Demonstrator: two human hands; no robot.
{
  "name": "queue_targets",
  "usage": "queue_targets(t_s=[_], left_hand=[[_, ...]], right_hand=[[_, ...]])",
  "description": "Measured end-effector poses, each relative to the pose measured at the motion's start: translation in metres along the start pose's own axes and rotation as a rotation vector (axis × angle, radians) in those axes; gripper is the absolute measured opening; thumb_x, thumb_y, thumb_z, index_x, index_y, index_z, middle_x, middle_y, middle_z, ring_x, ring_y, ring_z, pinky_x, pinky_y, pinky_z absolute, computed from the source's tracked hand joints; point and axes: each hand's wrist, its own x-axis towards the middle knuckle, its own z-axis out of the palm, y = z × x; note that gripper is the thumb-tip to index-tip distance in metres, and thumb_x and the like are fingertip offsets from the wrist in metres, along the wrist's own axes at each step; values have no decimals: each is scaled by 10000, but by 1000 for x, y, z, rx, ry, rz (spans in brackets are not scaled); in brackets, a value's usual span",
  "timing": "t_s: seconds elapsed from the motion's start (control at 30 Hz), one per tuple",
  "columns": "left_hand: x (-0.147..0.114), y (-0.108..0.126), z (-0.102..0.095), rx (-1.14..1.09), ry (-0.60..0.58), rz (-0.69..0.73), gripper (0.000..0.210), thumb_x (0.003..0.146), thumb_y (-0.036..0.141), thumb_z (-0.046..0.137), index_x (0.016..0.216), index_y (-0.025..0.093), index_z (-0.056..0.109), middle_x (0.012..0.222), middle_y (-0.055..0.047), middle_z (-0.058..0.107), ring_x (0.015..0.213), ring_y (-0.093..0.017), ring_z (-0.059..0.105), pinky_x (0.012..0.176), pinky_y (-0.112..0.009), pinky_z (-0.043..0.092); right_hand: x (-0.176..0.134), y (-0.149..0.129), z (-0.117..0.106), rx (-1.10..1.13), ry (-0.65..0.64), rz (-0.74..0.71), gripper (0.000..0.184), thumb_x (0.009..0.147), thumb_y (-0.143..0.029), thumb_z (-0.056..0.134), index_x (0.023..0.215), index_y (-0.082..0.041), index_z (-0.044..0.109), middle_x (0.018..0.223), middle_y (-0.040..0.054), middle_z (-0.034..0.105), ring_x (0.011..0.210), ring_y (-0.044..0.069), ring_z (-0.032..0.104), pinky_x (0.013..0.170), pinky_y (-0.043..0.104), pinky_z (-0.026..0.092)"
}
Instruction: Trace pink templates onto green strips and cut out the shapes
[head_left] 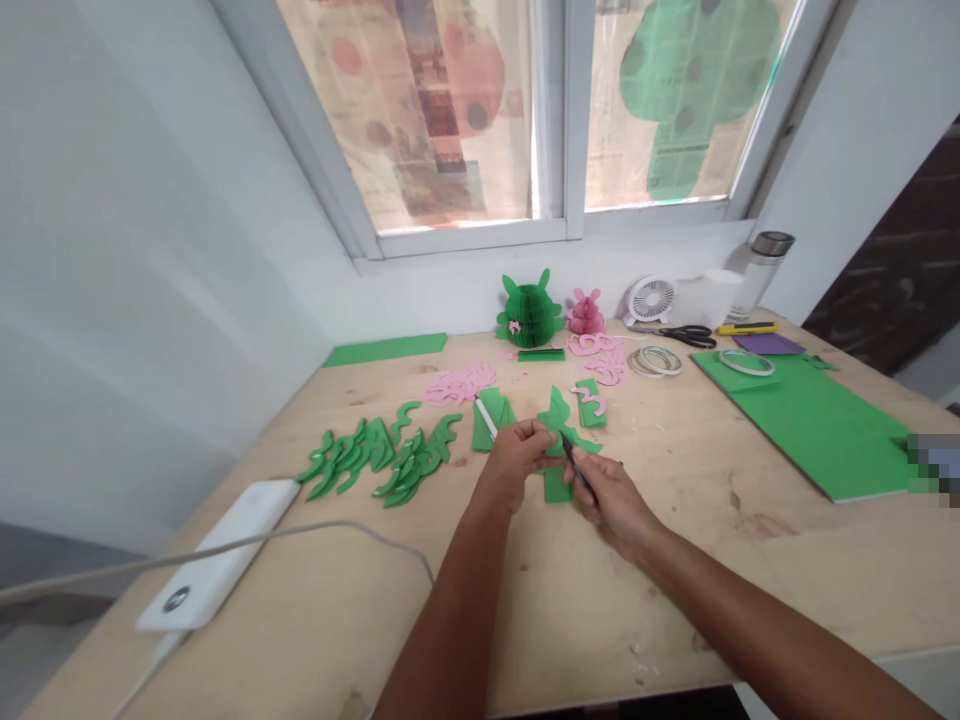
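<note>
Near the middle of the table my left hand (519, 452) pinches a piece of green paper (556, 408) between thumb and fingers. My right hand (609, 492) is closed around small dark scissors (568, 452), whose blades point up and left against the paper, beside my left fingertips. The handles are mostly hidden in my grip. Below both hands lies another green paper piece (557, 487). A white pen (486, 417) rests on folded green paper (498, 400) just beyond my left hand. A pink curved cutout (592, 402) lies on a small green rectangle (589, 415).
Curved green cutouts (420, 462) and pink cutouts (459, 383) lie in piles. Behind stand green (530, 312) and pink (585, 314) paper figures, a fan (651, 299) and a bottle (760, 272). Black-handled scissors (686, 336), tape rolls (655, 361), green sheets (817, 430) and a power bank (217, 555) surround the work.
</note>
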Motion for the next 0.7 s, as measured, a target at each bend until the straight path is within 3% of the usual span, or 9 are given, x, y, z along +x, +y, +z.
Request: queue_targets(t_s=[0.7], left_hand=[[1, 0, -5, 23, -31, -9, 256, 510, 278, 748, 551, 160, 524, 503, 70, 432, 497, -72, 440, 600, -272, 512]], right_hand=[[-1, -2, 0, -62, 3, -17, 424, 750, -599, 605, 654, -189, 554, 378, -100, 331, 329, 52, 217, 348, 218, 110]])
